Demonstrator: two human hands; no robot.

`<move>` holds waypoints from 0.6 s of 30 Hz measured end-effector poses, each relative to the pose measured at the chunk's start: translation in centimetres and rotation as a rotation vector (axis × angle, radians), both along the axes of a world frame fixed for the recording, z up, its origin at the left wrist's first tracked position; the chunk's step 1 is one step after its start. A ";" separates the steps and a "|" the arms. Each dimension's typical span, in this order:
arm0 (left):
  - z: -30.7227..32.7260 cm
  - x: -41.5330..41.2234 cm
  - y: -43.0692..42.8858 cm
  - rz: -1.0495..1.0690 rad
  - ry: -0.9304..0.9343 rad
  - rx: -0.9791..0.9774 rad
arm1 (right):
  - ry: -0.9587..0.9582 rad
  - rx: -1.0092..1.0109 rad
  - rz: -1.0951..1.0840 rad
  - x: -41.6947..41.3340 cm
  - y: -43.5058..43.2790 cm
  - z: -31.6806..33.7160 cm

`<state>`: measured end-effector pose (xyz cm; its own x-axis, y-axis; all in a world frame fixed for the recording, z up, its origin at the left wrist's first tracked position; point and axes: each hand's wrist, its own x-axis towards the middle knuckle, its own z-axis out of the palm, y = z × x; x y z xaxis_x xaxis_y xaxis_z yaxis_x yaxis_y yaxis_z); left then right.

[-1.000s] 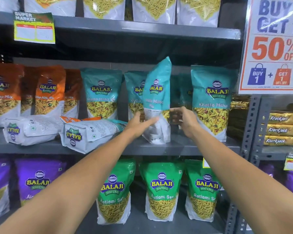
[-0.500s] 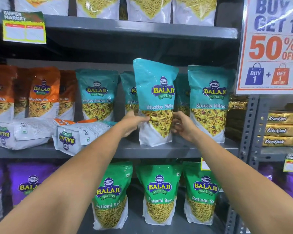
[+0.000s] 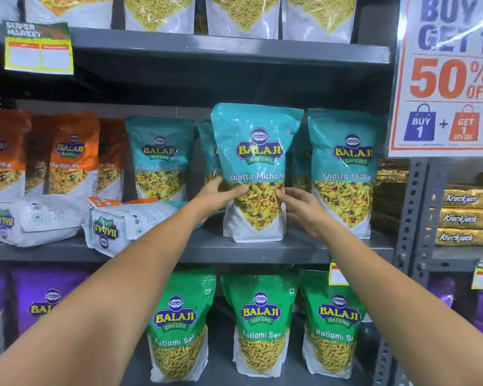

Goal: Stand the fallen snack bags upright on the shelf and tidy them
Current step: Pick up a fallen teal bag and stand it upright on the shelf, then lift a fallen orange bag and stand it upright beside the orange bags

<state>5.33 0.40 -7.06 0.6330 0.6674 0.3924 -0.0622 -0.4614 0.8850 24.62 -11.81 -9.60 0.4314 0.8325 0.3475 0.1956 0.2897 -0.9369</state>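
Teal-and-white snack bag (image 3: 255, 151); grey shelf (image 3: 234, 250).

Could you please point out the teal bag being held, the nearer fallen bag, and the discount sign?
Teal bag (image 3: 258, 151): head view, logo on its front.
Nearer fallen bag (image 3: 115, 229): head view, white back panel.
Discount sign (image 3: 446, 79): head view, the "50".

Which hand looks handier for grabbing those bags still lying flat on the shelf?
The left hand, probably. The two fallen bags lie on its side of the upright teal Khatta Mitha bag, while the right hand is on the far side and would have to cross over.
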 end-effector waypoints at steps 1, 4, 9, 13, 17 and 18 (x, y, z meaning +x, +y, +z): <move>0.1 -0.1 -0.1 0.001 0.008 -0.005 | -0.022 0.007 -0.018 -0.1 0.0 0.1; 0.9 -0.7 -0.3 0.012 0.076 0.011 | -0.175 0.026 -0.194 -0.9 -0.5 0.7; 3.5 -2.8 0.1 0.058 0.319 0.135 | -0.635 0.134 -0.689 -3.4 -1.9 2.2; 5.5 -7.2 1.3 0.232 0.403 0.290 | -0.849 -0.022 -0.749 -8.3 -1.5 2.6; 5.9 -11.8 3.2 0.483 0.755 0.499 | -0.934 -0.187 -0.550 -14.0 0.7 2.4; 5.7 -12.8 3.5 0.522 0.853 0.516 | -0.876 -0.238 -0.456 -15.3 1.3 2.5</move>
<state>-7.51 3.91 -1.41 0.5173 0.8120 0.2704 0.7800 -0.5773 0.2416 9.28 -10.46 -7.05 0.3979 0.7411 0.5408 0.8866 -0.1591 -0.4343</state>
